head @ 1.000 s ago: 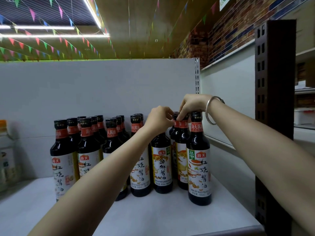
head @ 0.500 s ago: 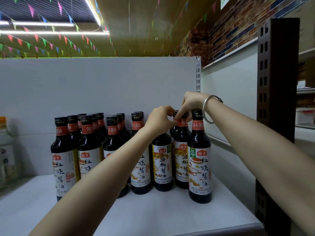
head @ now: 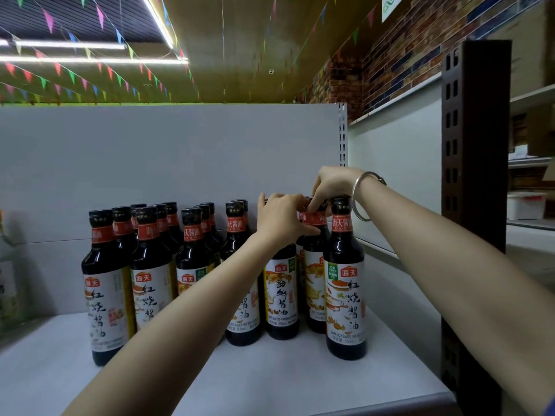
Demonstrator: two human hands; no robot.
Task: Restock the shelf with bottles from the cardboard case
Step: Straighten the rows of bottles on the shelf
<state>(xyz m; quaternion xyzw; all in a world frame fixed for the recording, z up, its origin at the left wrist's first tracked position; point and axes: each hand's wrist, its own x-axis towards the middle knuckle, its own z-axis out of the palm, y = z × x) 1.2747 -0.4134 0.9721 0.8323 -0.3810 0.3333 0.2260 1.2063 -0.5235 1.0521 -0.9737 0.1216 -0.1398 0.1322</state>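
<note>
Both hands work at the necks of two dark soy sauce bottles standing upright on the shelf (head: 300, 382): the left hand (head: 282, 219) curls round the neck of the seafood-label bottle (head: 280, 292), and the right hand (head: 332, 184) pinches the cap of the bottle behind (head: 313, 283). Full, smooth and probably glass, they look heavy, slippery and breakable, so the ridged cap and neck directly under each grip are the surest hold, with the bodies hanging straight below.

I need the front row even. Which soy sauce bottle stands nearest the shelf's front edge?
The bottle at the far right, under the braceleted right wrist; it stands alone, ahead of every row.
</note>
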